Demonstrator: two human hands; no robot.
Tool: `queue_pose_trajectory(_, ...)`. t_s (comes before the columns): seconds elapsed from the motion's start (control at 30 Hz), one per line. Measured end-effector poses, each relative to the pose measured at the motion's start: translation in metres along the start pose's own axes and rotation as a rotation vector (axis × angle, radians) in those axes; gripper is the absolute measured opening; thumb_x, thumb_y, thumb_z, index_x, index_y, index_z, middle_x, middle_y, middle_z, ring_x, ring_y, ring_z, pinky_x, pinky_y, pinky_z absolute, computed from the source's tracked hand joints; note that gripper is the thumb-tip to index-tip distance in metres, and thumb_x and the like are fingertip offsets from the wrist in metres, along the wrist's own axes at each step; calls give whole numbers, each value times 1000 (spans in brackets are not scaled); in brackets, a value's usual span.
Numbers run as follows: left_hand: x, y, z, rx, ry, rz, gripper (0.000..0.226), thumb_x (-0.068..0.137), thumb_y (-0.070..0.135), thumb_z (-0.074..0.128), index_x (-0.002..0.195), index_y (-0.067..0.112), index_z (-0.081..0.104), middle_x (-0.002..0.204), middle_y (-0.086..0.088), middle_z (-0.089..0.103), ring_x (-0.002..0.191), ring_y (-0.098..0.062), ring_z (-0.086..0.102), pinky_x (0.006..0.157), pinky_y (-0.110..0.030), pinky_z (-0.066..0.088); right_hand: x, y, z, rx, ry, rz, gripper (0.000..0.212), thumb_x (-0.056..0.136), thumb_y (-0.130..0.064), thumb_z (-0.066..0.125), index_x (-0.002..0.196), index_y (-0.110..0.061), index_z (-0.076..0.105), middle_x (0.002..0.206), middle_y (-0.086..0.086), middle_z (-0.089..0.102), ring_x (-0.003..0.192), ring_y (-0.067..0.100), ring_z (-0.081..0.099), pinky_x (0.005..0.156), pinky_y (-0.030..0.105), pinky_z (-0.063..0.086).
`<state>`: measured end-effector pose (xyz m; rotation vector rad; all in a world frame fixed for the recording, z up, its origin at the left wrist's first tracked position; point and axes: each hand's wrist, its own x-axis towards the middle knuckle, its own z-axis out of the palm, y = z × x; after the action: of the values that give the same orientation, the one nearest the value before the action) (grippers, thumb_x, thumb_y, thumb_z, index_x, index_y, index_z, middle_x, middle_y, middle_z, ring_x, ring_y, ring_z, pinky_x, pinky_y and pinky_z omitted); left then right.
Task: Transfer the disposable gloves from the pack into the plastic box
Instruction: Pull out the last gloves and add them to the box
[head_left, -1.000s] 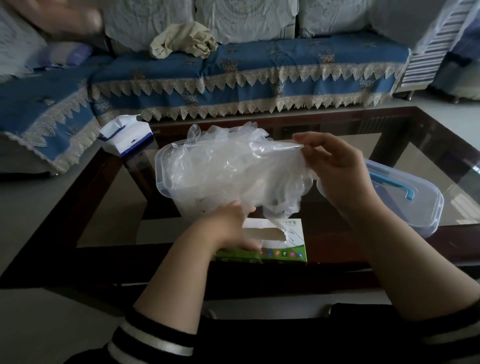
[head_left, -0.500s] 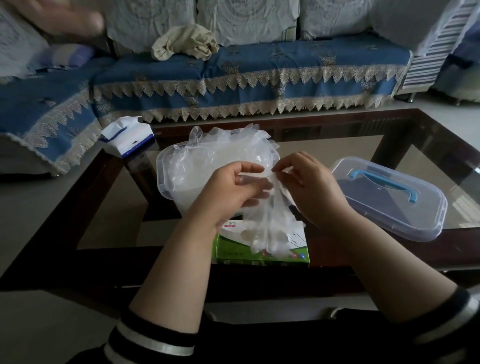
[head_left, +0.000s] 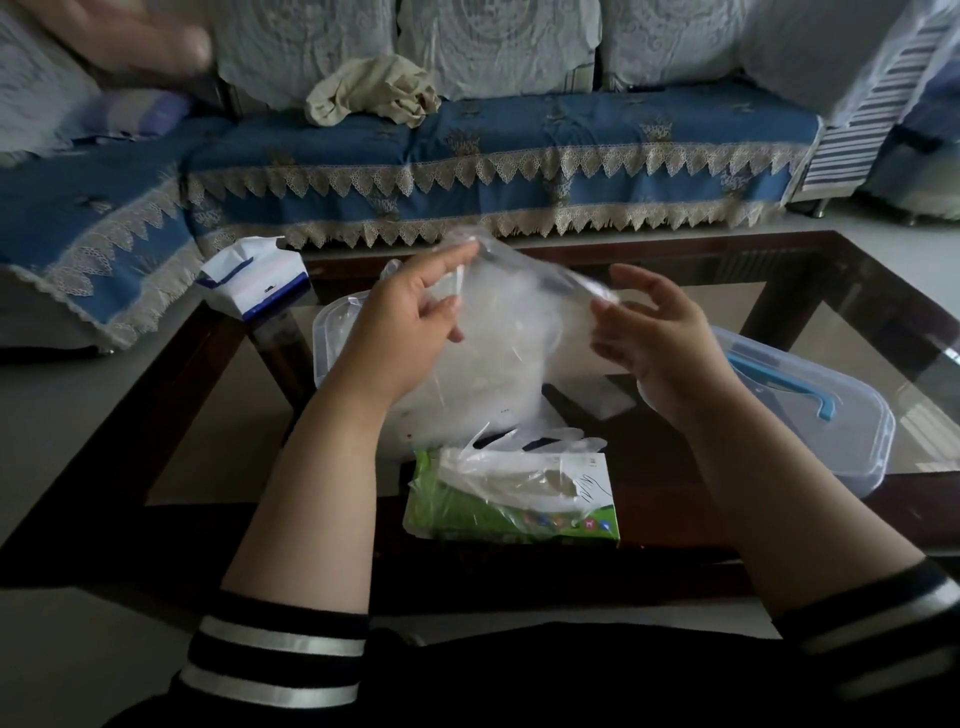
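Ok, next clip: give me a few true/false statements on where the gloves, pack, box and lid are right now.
1. The left hand holds a clear glove above the plastic box. True.
2. The lid is closed on the box. False: it lies on the table to the box's right.
3. The green glove pack sits nearer the person than the box. True.
4. The pack is empty. False: glove plastic sticks out of its opening.
5. The right hand rests on the lid. False: it is raised beside the glove.
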<state>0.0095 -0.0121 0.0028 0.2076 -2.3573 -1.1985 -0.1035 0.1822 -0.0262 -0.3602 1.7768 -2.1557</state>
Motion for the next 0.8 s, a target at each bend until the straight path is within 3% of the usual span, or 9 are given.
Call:
queue_pose_trajectory(0.07, 8, -6, -3, 5, 62, -17, 53, 98, 3, 50, 143, 30, 43, 132, -15, 58, 64, 8, 58, 57, -5, 42, 7, 2, 1, 60, 115, -66, 43, 87, -8, 65, 127, -13, 50, 94, 3, 62, 78, 13, 62, 71, 28, 54)
queue_pose_trajectory(0.17, 19, -23, -7, -16, 144, -82, 57, 98, 4, 51, 148, 29, 38, 151, -2, 40, 89, 3, 64, 60, -7, 46, 8, 2, 7, -6, 213, -176, 35, 90, -11, 63, 122, -12, 49, 84, -2, 62, 64, 4, 59, 64, 22, 53)
queue_pose_trajectory(0.23, 25, -36, -8, 28, 169, -145, 58, 97, 7, 54, 149, 27, 36, 155, 3, 33, 119, -15, 58, 74, -12, 50, 4, 3, 14, -145, 199, -258, 28, 92, -15, 61, 117, -11, 50, 80, -2, 62, 59, 1, 57, 61, 19, 52)
queue_pose_trajectory(0.3, 30, -49, -10, 158, 176, -195, 61, 95, 11, 59, 149, 24, 36, 155, 3, 32, 134, -20, 45, 100, -23, 42, -1, 4, 21, -295, 139, -333, 21, 92, -21, 61, 108, -12, 51, 77, -2, 62, 58, 0, 56, 58, 16, 50)
queue_pose_trajectory(0.37, 34, -57, -12, 284, 174, -203, 64, 91, 15, 66, 148, 19, 38, 154, 1, 34, 137, -18, 39, 106, -24, 31, -8, 7, 26, -451, 52, -364, 17, 90, -26, 61, 98, -17, 50, 71, -3, 62, 56, -2, 56, 56, 15, 49)
queue_pose_trajectory(0.47, 40, -65, -19, 418, 138, -194, 69, 87, 18, 71, 148, 17, 39, 153, 0, 36, 135, -20, 40, 108, -34, 35, -15, 17, 30, -749, -122, -334, 20, 85, -38, 66, 87, -25, 51, 70, -4, 61, 57, 3, 54, 55, 16, 48)
queue_pose_trajectory(0.6, 46, -70, -27, 635, 74, -117, 66, 83, 23, 75, 143, 25, 47, 153, 3, 36, 134, -27, 38, 107, -43, 37, -21, 30, 29, -1081, -431, -199, 26, 77, -50, 70, 83, -28, 60, 81, -12, 61, 74, 5, 57, 69, 22, 49)
queue_pose_trajectory(0.73, 44, -71, -26, 796, 115, -53, 59, 82, 30, 75, 137, 27, 54, 157, -3, 29, 141, -32, 23, 110, -51, 27, -24, 48, 31, -1306, -579, -206, 54, 75, -65, 63, 119, -36, 56, 126, -9, 48, 117, 12, 41, 98, 31, 39)
queue_pose_trajectory(0.8, 41, -70, -24, 788, 193, 4, 48, 85, 30, 72, 131, 24, 60, 154, -6, 35, 140, -33, 25, 111, -51, 27, -27, 57, 34, -1358, -617, -204, 67, 74, -71, 58, 132, -38, 47, 139, -6, 38, 128, 17, 30, 105, 37, 30)
